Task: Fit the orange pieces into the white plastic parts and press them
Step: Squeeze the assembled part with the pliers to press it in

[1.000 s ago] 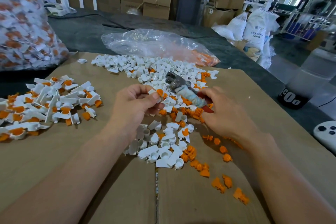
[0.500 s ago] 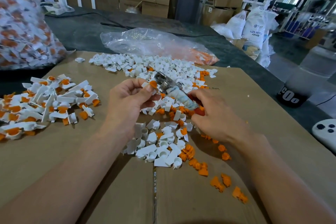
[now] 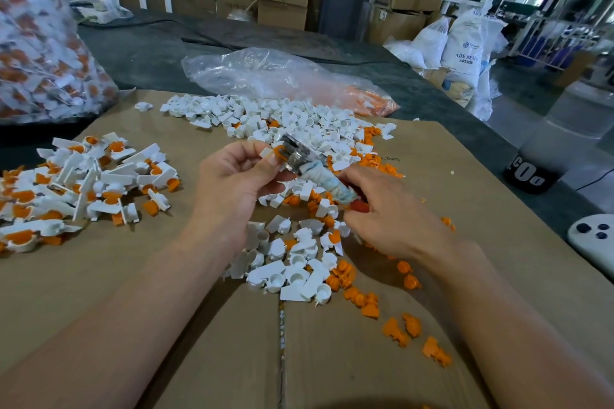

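Orange against white is the whole story on this sheet of cardboard [image 3: 159, 292], which lies over the dark tabletop [image 3: 149, 53]. In the middle of the frame the left hand [image 3: 239, 176] has its fingers curled and pinches one white part [image 3: 267, 153] between thumb and fingertips, an orange piece [image 3: 278, 150] showing at its mouth. The right hand [image 3: 392, 212] is closed round the wrapped handle of a pressing tool [image 3: 315, 174], whose metal head sits right against that held part; whether the orange piece is fully home I cannot tell. At the left of the frame lies a heap of finished parts [image 3: 83, 183], white with orange seated in them, and the big clear sack [image 3: 43, 53] at the upper left looks full of the same. There is a good deal left, by my reckoning: a broad drift of empty white plastic parts [image 3: 282, 123] runs across the upper centre, a smaller cluster [image 3: 292, 262] lies just below the hands, and loose orange pieces [image 3: 398, 332] trail toward the lower right. A thin plastic bag [image 3: 282, 80] beyond the cardboard holds more orange stock. I would call the job well begun, with one part in hand and much of the heap unfilled.
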